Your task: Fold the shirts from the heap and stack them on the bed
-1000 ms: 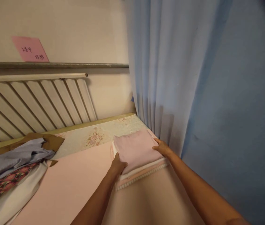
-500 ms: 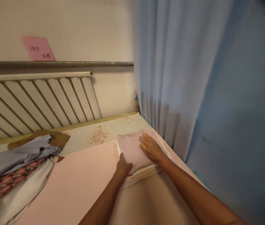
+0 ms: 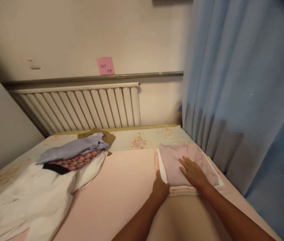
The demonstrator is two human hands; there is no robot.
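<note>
On the bed lies a neat stack of folded clothes, topped by a mauve folded garment (image 3: 175, 164) with white and peach layers showing beneath it. Flat on the mauve cloth, my right hand (image 3: 193, 172) has its fingers spread. My left hand (image 3: 160, 186) cups the stack's near left corner, thumb and forefinger apart, one along each edge; its other fingers are partly hidden. A row of pale beaded trim (image 3: 184, 193) runs along the stack's near edge.
To the left, a loose heap holds a grey-blue garment (image 3: 74, 147), a red patterned cloth (image 3: 81, 160) and a white garment (image 3: 33, 194). A radiator (image 3: 94, 107) stands behind the bed. Blue curtains (image 3: 222, 100) hang close on the right. A pink note (image 3: 106, 66) rests above the pipe.
The view has swung left, bringing more of the clothes heap and the left wall into sight. Both hands stay at the stack; the right one still lies on the mauve cloth.
</note>
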